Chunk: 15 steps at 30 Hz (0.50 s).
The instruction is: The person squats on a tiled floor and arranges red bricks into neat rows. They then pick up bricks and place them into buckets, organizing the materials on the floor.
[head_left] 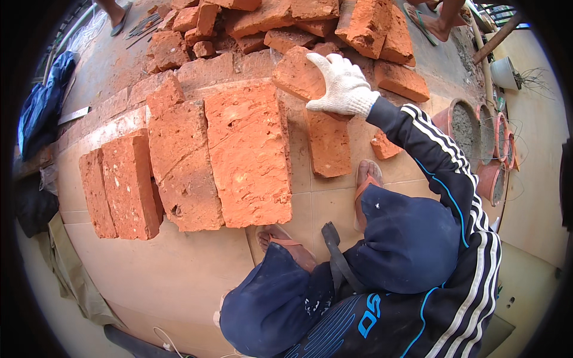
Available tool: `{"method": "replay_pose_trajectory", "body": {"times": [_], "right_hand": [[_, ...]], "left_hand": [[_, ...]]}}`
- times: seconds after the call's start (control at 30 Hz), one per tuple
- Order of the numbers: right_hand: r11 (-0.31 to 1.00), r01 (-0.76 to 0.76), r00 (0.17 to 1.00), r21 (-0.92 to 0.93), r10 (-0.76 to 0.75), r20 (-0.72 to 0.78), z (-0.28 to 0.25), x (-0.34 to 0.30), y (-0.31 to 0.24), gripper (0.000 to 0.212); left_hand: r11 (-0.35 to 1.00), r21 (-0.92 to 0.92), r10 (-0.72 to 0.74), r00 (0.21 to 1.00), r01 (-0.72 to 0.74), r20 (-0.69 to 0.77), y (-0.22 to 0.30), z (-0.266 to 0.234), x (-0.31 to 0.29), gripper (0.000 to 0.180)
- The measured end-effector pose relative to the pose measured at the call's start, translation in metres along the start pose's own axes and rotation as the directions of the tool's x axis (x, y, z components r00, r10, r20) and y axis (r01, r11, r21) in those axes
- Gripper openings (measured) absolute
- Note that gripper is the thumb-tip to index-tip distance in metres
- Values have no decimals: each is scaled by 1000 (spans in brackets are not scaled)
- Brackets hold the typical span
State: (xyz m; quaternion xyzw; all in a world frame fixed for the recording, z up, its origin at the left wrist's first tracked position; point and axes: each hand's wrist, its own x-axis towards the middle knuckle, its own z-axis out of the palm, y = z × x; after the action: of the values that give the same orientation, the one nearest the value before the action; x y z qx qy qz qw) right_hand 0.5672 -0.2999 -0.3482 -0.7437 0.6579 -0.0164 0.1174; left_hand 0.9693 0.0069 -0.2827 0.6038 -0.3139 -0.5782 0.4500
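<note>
My right hand (345, 83), in a white knitted glove, grips an orange broken brick (296, 73) at the edge of the rubble pile, thumb and fingers around its right end. Just below it, another brick (329, 146) lies on the tiles. To the left, several large bricks stand side by side in a row, among them a broad rough-faced brick (249, 158) and a darker cracked one (183, 170). My left hand does not show; a small pale patch by my left knee is too little to make out.
A heap of bricks (286, 15) fills the far middle. Buckets of grey mortar (464, 125) stand at the right, near a white pot (504, 73). Other people's feet (439, 25) are at the far edges. Blue cloth (45, 110) lies far left. A dark strap (337, 256) hangs between my knees.
</note>
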Motion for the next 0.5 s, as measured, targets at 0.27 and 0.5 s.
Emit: {"method": "replay_pose_trajectory", "body": {"times": [0.27, 0.5], "right_hand": [[858, -494, 869, 140, 489, 73, -51, -156, 30, 102], [697, -711, 691, 92, 717, -92, -70, -219, 52, 101]], "left_hand": [[897, -69, 229, 324, -436, 918, 122, 40, 124, 87], [868, -164, 173, -24, -468, 985, 131, 67, 159, 82]]}}
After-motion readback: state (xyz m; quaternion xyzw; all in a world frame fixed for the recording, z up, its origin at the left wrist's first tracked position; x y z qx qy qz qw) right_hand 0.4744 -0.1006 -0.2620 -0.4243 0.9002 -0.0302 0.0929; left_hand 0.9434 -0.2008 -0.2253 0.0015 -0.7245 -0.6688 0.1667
